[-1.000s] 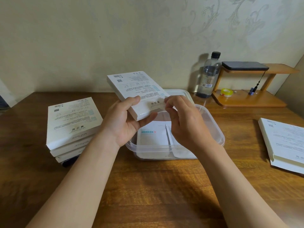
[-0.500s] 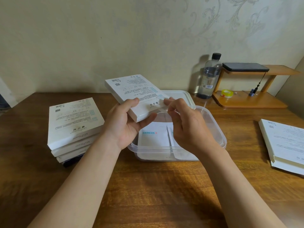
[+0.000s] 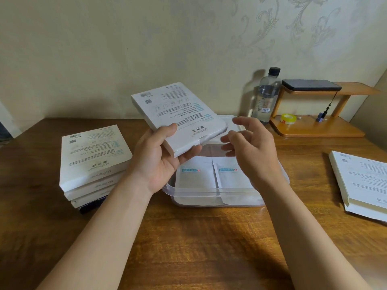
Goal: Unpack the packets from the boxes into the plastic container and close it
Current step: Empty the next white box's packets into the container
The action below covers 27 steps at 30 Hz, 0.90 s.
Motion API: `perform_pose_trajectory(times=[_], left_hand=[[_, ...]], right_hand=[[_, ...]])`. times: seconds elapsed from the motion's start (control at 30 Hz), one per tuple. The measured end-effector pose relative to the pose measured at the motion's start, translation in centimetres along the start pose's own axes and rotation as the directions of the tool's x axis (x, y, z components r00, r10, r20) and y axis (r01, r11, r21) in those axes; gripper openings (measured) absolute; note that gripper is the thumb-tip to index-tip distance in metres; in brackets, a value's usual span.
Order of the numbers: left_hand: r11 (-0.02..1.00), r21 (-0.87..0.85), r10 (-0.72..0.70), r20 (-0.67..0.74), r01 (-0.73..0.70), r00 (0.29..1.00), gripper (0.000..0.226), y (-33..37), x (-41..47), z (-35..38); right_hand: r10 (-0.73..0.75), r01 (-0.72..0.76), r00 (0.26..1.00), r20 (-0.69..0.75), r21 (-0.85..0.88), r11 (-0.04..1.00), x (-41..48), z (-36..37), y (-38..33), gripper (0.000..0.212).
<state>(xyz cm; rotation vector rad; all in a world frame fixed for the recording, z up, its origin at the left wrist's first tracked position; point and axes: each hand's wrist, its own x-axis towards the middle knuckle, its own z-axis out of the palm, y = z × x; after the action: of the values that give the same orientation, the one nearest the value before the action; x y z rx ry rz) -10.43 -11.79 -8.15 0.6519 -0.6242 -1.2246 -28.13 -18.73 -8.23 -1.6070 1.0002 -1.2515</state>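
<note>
Head view, starting at the left: a stack of white boxes [image 3: 94, 160] sits on the wooden table [image 3: 188, 248]. Next along, the left hand [image 3: 159, 162] grips a white box [image 3: 178, 116] by its near corner, thumb on top and fingers curled beneath, holding it tilted above the clear plastic container [image 3: 217, 195]. Two white packets [image 3: 196, 178] lie flat, side by side, inside that container, and its lid [image 3: 226, 118] rests just behind. The right hand [image 3: 251, 151] hovers over the container beside the box's end, fingers loosely spread and slightly blurred, holding nothing. Further right stand a bottle [image 3: 267, 95] and a small wooden shelf [image 3: 314, 128], then flat white boxes [image 3: 364, 181] near the table's edge.
</note>
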Motion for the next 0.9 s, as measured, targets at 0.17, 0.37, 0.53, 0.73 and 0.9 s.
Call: perform_pose_trajectory(times=[0.17, 0.37, 0.53, 0.73, 0.9], left_hand=[[0.998, 0.066, -0.010, 0.115, 0.003, 0.993, 0.050, -0.3, -0.4, 0.5], [0.993, 0.115, -0.045, 0.127, 0.031, 0.991, 0.053, -0.7, -0.5, 0.4], [0.981, 0.184, -0.093, 0.123, 0.070, 0.988, 0.051, -0.8, -0.6, 0.9], [0.976, 0.195, -0.118, 0.079, 0.100, 0.990, 0.049, -0.7, -0.6, 1.0], [0.985, 0.141, -0.102, 0.037, 0.096, 0.994, 0.040, -0.6, -0.5, 1.0]], right_hand=[[0.121, -0.162, 0.981, 0.149, 0.310, 0.937, 0.2, -0.5, -0.9, 0.033], [0.206, -0.276, 0.957, 0.202, 0.431, 0.859, 0.1, -0.6, -1.1, 0.024], [0.265, -0.324, 0.945, 0.190, 0.458, 0.828, 0.2, -0.6, -0.8, 0.021], [0.267, -0.326, 0.945, 0.190, 0.472, 0.819, 0.2, -0.5, -0.7, 0.026], [0.246, -0.311, 0.950, 0.194, 0.486, 0.817, 0.2, -0.3, -0.7, 0.027]])
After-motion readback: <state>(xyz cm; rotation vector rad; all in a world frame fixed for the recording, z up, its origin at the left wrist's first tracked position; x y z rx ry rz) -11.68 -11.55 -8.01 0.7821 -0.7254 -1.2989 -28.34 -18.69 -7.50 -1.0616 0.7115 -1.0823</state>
